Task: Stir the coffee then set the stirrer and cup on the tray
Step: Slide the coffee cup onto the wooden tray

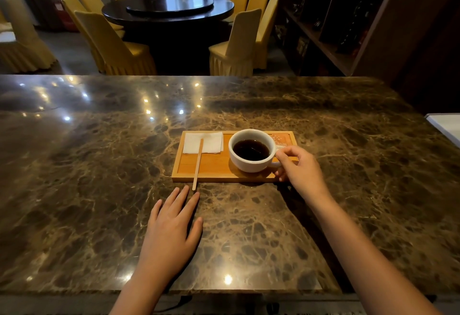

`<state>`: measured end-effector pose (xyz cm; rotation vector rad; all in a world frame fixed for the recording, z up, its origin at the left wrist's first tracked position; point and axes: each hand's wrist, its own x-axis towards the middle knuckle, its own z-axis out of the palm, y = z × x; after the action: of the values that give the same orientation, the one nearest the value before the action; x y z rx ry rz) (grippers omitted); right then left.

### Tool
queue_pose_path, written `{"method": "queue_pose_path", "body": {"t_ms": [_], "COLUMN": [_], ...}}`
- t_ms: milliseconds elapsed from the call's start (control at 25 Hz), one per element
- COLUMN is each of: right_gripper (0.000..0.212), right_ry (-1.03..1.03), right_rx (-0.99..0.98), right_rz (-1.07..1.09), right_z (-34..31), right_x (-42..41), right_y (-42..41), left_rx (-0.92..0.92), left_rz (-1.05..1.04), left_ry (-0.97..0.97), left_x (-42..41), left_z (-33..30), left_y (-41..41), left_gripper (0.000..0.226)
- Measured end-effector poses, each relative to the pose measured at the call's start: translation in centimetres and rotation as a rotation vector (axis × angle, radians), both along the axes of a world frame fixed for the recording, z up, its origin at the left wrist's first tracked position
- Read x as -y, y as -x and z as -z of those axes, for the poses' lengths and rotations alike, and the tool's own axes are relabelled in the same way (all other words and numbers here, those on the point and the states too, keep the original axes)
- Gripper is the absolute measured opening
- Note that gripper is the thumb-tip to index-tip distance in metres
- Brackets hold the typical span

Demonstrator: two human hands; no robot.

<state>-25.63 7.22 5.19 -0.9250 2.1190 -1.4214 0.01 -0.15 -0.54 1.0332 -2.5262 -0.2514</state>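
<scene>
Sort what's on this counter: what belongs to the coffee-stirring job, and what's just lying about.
Job: white cup of coffee, wooden stirrer, wooden tray, right hand at the cup's handle.

Lying about: white napkin, orange sachet, left hand flat on the counter.

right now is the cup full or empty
Filled, not brimming: the cup stands upright on the tray with dark coffee a little below its rim. The right hand is at its handle.

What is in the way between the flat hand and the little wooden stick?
Nothing visible. The left hand lies flat on the marble counter, and the stirrer pokes over the tray's near edge just past its fingertips. Only bare counter lies between them. The cup sits off to the right.
</scene>
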Motion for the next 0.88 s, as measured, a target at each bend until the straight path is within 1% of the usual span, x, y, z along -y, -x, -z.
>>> {"method": "queue_pose_path", "body": {"t_ms": [80, 120, 160, 280, 400, 560, 720, 880], "right_gripper": [0.011, 0.012, 0.011, 0.007, 0.004, 0.007, 0.01, 0.01], "right_ry": [-0.035, -0.038, -0.041, -0.091, -0.121, -0.161, -0.16, -0.131], "right_rx": [-0.265, -0.333, -0.355, -0.319, -0.326, -0.323, -0.334, -0.254], "right_rz": [0.018, -0.002, -0.024, -0.046, -0.056, -0.059, -0.059, -0.07], "right_z": [-0.7, -1.1, -1.4, -2.0, -2.4, -2.6, -2.6, -2.7], "right_x": [-0.5, -0.6, -0.7, -0.2, 0.7, 1.8, 2.7, 3.5], "right_y": [0.1, 0.2, 0.3, 1.0, 1.7, 2.4, 2.7, 2.9], "left_rx": [0.0, -0.002, -0.002, -0.004, -0.012, -0.011, -0.01, -0.006], "left_rz": [0.0, -0.001, -0.001, 0.001, 0.001, 0.001, -0.002, -0.002], "left_ry": [0.0, 0.001, 0.001, -0.003, -0.007, -0.007, -0.015, -0.019], "left_x": [0.0, 0.0, 0.0, 0.0, 0.0, 0.0, 0.0, 0.1], "left_z": [0.0, 0.0, 0.0, 0.1, 0.0, 0.0, 0.1, 0.2], "left_y": [0.1, 0.0, 0.0, 0.0, 0.0, 0.0, 0.0, 0.0], "left_gripper": [0.053, 0.053, 0.054, 0.054, 0.054, 0.054, 0.054, 0.054]}}
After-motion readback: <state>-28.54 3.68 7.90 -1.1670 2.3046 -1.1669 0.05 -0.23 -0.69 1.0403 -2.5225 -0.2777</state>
